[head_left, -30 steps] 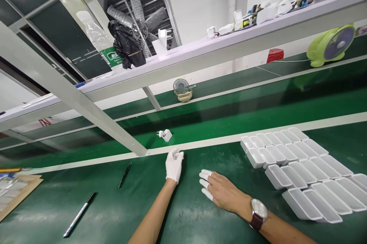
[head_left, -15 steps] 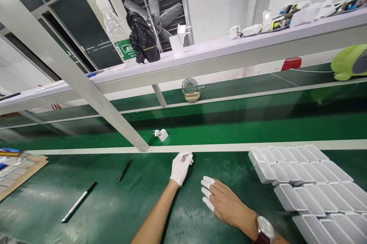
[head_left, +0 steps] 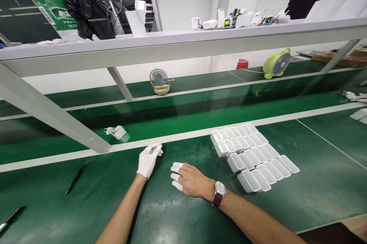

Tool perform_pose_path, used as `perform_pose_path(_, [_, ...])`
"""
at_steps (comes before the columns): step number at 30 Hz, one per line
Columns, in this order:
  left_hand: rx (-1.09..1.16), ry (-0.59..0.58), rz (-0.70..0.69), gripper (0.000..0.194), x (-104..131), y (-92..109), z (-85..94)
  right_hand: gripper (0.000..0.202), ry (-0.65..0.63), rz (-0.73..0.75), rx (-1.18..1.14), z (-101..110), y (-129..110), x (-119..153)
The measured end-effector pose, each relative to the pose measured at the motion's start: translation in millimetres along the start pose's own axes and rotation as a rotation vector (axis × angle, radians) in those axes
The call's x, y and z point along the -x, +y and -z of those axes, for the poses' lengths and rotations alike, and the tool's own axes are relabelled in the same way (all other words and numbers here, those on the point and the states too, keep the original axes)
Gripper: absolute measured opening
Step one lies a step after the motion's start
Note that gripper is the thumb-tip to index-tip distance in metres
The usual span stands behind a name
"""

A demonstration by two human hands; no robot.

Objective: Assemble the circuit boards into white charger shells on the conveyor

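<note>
Cases (head_left: 251, 157): in rows on the table (head_left: 183, 221), right of the right hand (head_left: 190, 178), near it but not touching. Open side up, packed close, slightly ragged along the near edge.

Right hand: palm down, fingers stretched and slightly spread, white caps on three tips. Grip is apart, nothing seen in it.

Left hand: gloved (head_left: 149, 160), fingers curled, at the near edge of the rail (head_left: 183, 135). Contact with rail unclear. Can't tell if that grip is together or on something; the curl hides it.

Plug (head_left: 118, 132): white body, pins to the left, on the green belt (head_left: 183, 118) past the rail, left of and beyond the left hand, apart from it. Pen (head_left: 77, 177) on the table, left of the left forearm.

Handling, my read: keep both wrists loose and the right forearm off the near row; the watch (head_left: 220, 189) sits close to it. For any case, pinch the side walls with capped tips, lift straight up, don't drag neighbours. For the plug, hold the body, not the pins.
</note>
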State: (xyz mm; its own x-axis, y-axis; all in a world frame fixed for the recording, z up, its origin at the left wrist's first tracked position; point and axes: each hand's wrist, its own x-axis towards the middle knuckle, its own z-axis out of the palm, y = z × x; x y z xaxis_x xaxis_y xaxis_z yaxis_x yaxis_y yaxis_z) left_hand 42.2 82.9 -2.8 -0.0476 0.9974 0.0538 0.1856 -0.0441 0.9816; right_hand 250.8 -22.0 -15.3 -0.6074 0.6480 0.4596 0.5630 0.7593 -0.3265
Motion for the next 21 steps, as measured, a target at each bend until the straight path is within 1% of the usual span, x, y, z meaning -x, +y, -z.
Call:
perform_pose_path(6, [-0.037,-0.058,-0.003,0.030,8,-5,-5.6,0.026,0.031,0.022,-0.021,-7,3,6])
perform_pose_path(13, [-0.084,-0.104,-0.038,0.021,21,-11,-9.2,0.029,0.021,0.013,-0.061,-11,1,11])
perform_pose_path(18, [-0.092,-0.106,-0.032,0.021,25,-12,-3.7,0.034,0.021,0.069,-0.032,-14,0,12])
perform_pose_path(21, [-0.083,-0.134,-0.021,0.023,24,-9,2.4,0.034,0.024,0.071,-0.022,-15,-2,9])
